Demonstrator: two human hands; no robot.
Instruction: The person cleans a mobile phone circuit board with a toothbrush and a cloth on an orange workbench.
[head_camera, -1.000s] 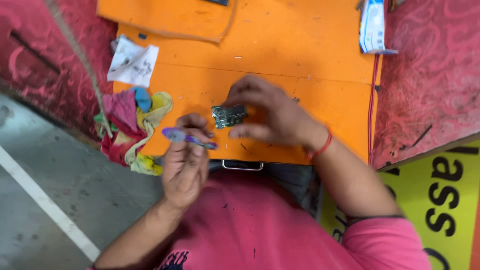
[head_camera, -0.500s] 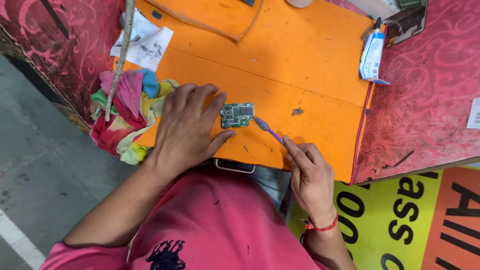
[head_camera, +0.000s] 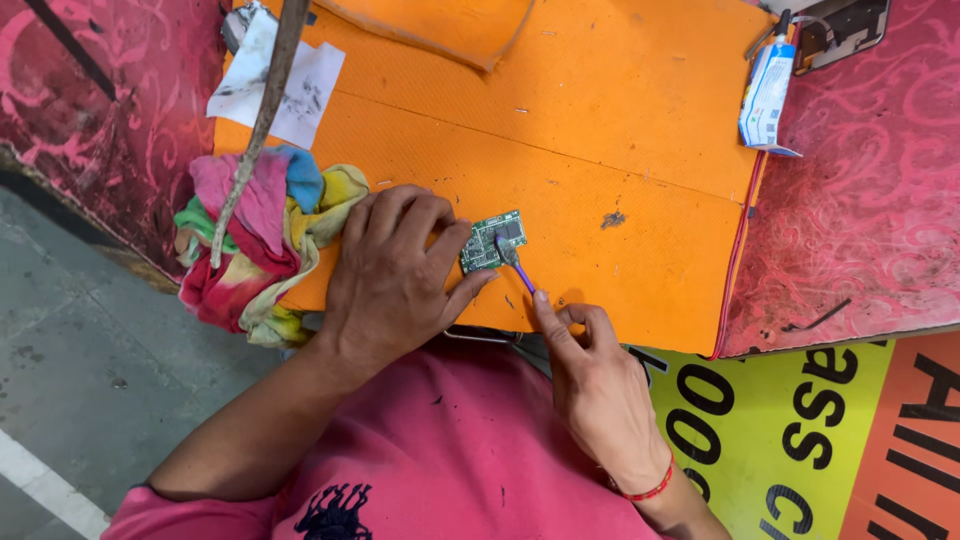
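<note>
Left hand (head_camera: 395, 275) pins circuit board (head_camera: 493, 241) | right hand (head_camera: 590, 375) grips purple brush (head_camera: 518, 270)

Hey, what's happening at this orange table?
A person in a pink shirt holds a small green circuit board down on the orange mat with the left hand. The right hand holds a purple brush, its head on the board's edge. A bundle of coloured rags lies at the mat's left edge, a small tube at its right edge.
</note>
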